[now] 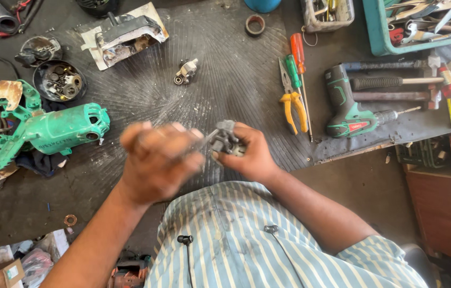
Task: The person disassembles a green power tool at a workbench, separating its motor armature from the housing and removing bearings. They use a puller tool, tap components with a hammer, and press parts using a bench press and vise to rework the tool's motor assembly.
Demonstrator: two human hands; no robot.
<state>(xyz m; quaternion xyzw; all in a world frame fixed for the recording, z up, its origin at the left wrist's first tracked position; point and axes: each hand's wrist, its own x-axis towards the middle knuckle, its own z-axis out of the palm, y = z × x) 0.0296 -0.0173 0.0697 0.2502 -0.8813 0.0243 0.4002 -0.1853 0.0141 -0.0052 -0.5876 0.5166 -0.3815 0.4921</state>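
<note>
A: Currently, what is each hand doing?
B: The right hand [252,152] is grasping a grey metal part [224,140] above the counter [225,80] near edge; the left hand [159,160], blurred, is clenching beside it, with open mat ahead.

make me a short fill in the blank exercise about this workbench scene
1. The right hand holds a small ____ metal part.
2. The power tool housing lying left of the left hand is ____ in colour.
3. The pliers on the mat have ____ handles.
4. Right of the pliers lies a green and black cordless ____.

Missing words: grey; green; yellow; drill
</note>
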